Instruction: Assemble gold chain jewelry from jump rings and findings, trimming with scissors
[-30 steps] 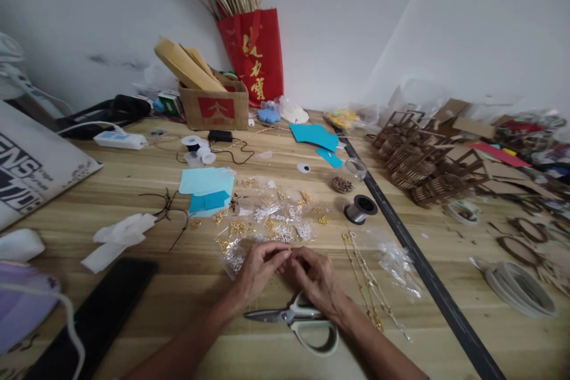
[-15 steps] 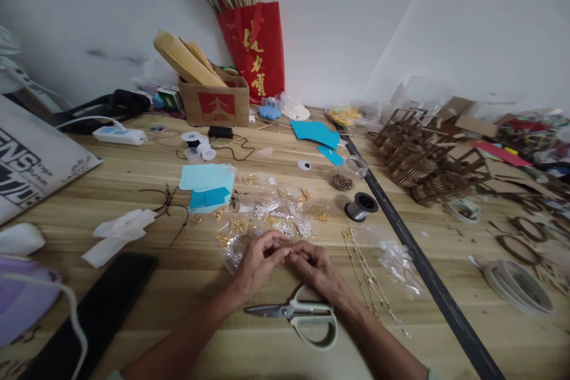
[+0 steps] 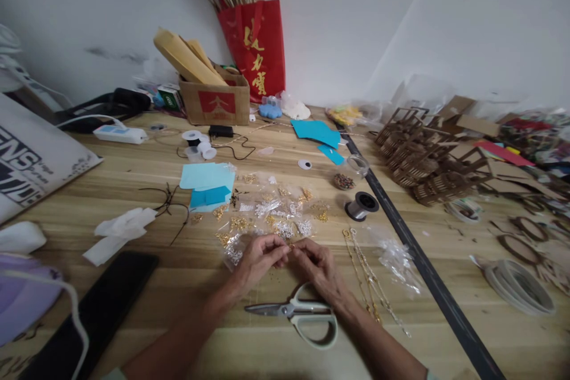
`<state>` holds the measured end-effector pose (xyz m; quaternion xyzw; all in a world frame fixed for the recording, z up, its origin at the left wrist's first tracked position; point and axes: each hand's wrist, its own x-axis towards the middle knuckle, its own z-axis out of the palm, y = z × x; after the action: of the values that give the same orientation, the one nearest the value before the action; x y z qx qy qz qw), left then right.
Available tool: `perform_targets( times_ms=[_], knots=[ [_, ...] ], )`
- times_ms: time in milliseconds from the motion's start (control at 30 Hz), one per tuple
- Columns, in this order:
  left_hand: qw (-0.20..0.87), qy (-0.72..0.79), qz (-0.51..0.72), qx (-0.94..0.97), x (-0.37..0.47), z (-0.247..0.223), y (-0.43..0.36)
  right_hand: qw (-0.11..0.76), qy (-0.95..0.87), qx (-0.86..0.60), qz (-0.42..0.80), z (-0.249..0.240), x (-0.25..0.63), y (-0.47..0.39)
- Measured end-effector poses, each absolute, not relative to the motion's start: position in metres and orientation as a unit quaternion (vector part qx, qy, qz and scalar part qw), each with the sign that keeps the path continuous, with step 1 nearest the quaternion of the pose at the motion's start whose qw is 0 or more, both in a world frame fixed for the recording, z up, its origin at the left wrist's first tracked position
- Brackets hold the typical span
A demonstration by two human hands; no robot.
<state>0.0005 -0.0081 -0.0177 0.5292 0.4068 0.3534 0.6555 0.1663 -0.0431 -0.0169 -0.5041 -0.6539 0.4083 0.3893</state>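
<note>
At the middle front of the table, my left hand (image 3: 262,256) and my right hand (image 3: 315,261) meet with thumbs and fingers pinched. Between the fingertips is a tiny gold-coloured piece (image 3: 291,247), too small to name. Just beyond them lie clear bags of gold and silver findings (image 3: 285,227). Scissors with pale handles (image 3: 312,316) rest nearer to me, partly beside my right wrist. Gold and silver chains (image 3: 367,276) are stretched out right of my right hand. Small loose gold bits (image 3: 275,276) lie below my left fingers.
A wire spool (image 3: 361,206) and a jar of beads (image 3: 344,180) stand right of the bags. Crumpled clear bags (image 3: 398,261) lie beside a dark strip (image 3: 427,276). Brown baskets (image 3: 427,160) fill the right. Blue sheets (image 3: 207,177), white cloth (image 3: 122,231) and a black slab (image 3: 95,309) lie left.
My fingertips have shifted slightly, and the left fingers now reach out straighter toward the right ones. The scissors, chains and bags stay in place.
</note>
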Motion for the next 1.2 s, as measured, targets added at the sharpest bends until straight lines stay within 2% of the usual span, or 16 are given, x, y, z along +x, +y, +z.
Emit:
perform_targets(
  times_ms=[233, 500, 1200],
  knots=[
    [0.617, 0.407, 0.352, 0.574, -0.001, -0.021, -0.011, 0.366, -0.7, -0.521, 0.323, -0.018, 0.164, -0.047],
    [0.574, 0.431, 0.376, 0.586, -0.001, -0.018, -0.011, 0.358, -0.719, -0.51, 0.306, -0.014, 0.162, -0.046],
    [0.651, 0.427, 0.365, 0.51, 0.001, -0.012, -0.009, 0.378, -0.715, -0.494, 0.319, -0.009, 0.164, -0.047]
  ],
)
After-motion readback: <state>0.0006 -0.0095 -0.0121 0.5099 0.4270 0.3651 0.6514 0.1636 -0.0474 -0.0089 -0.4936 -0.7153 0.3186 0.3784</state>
